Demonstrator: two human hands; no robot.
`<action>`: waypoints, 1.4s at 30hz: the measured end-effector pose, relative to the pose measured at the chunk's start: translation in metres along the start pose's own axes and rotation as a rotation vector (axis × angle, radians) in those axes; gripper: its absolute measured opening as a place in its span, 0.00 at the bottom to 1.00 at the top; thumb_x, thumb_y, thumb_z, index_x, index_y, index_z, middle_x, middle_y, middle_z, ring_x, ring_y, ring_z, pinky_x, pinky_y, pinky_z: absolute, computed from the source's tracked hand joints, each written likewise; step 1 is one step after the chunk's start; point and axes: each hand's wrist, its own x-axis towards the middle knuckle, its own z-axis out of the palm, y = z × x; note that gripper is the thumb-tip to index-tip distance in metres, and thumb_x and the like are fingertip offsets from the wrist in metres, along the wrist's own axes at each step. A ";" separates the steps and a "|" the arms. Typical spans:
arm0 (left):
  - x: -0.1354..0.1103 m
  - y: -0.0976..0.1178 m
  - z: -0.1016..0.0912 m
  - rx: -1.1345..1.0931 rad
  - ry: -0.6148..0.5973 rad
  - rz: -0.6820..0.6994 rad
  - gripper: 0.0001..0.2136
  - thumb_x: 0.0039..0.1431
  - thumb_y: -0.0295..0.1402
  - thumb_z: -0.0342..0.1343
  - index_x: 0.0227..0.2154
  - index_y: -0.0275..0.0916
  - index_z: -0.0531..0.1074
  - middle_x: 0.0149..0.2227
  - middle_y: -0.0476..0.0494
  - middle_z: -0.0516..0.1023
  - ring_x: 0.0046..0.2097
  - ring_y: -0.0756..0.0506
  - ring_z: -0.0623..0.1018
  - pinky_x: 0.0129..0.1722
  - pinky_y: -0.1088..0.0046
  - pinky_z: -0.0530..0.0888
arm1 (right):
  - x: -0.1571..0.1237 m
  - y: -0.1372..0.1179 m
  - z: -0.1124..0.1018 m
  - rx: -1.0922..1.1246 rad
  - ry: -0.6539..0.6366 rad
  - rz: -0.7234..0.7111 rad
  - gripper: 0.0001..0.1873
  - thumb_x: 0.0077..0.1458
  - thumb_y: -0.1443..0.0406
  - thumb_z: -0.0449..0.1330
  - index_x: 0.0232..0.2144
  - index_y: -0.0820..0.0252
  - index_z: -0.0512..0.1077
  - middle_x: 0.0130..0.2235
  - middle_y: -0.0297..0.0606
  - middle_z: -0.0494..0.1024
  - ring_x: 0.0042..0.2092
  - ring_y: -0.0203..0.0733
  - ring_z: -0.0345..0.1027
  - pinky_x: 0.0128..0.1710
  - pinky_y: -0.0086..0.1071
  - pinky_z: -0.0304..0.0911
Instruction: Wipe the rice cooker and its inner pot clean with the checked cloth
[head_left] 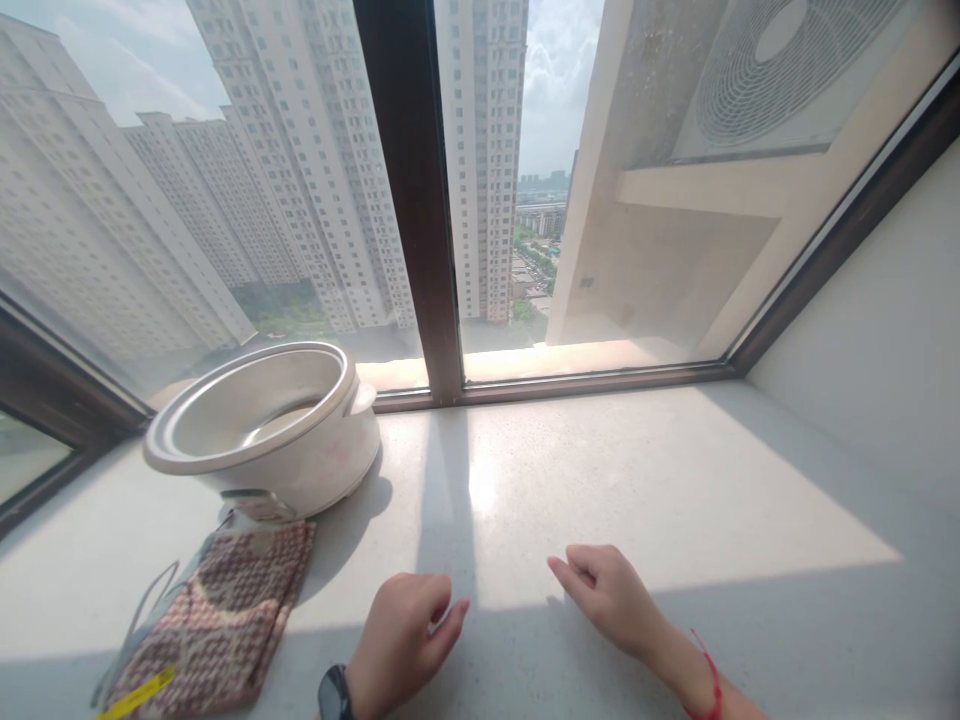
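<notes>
White pot (319,470) on windowsill (600,460), patterned cloth (225,610) before it, person's left hand (403,632) right of the pot, right hand (613,598) farther right, both curled into loose fists

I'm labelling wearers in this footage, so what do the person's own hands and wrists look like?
The left hand has a black watch at the wrist. The right hand has a thin red cord bracelet with a loose end at its wrist. Both are ungloved and sleeveless as far as the picture shows.
</notes>
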 end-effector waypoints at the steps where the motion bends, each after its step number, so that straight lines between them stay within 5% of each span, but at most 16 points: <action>1: 0.000 0.000 0.001 -0.009 -0.011 -0.010 0.15 0.65 0.33 0.51 0.22 0.41 0.57 0.18 0.54 0.65 0.21 0.50 0.68 0.23 0.73 0.59 | 0.000 0.000 0.000 0.000 -0.001 0.006 0.27 0.62 0.51 0.48 0.17 0.57 0.45 0.18 0.28 0.49 0.23 0.32 0.45 0.25 0.31 0.41; 15: 0.000 0.002 0.001 -0.091 -0.097 -0.082 0.11 0.67 0.33 0.49 0.27 0.41 0.64 0.20 0.54 0.67 0.22 0.50 0.68 0.25 0.72 0.60 | -0.001 -0.007 -0.003 -0.029 -0.020 -0.002 0.26 0.61 0.52 0.49 0.18 0.57 0.47 0.18 0.28 0.52 0.23 0.32 0.46 0.26 0.31 0.42; 23: 0.001 -0.003 -0.002 -0.131 -0.099 -0.152 0.09 0.67 0.34 0.49 0.31 0.41 0.70 0.22 0.52 0.69 0.24 0.49 0.70 0.28 0.71 0.63 | 0.001 -0.004 -0.012 0.015 0.084 -0.025 0.26 0.61 0.52 0.50 0.18 0.56 0.47 0.18 0.28 0.51 0.23 0.32 0.46 0.26 0.30 0.44; 42: 0.000 -0.003 0.001 -0.213 -0.110 -0.115 0.07 0.67 0.31 0.50 0.35 0.42 0.72 0.26 0.51 0.74 0.27 0.48 0.73 0.33 0.69 0.66 | 0.001 0.001 -0.007 -0.020 0.066 -0.027 0.25 0.61 0.53 0.50 0.18 0.57 0.48 0.18 0.28 0.53 0.23 0.32 0.48 0.26 0.31 0.44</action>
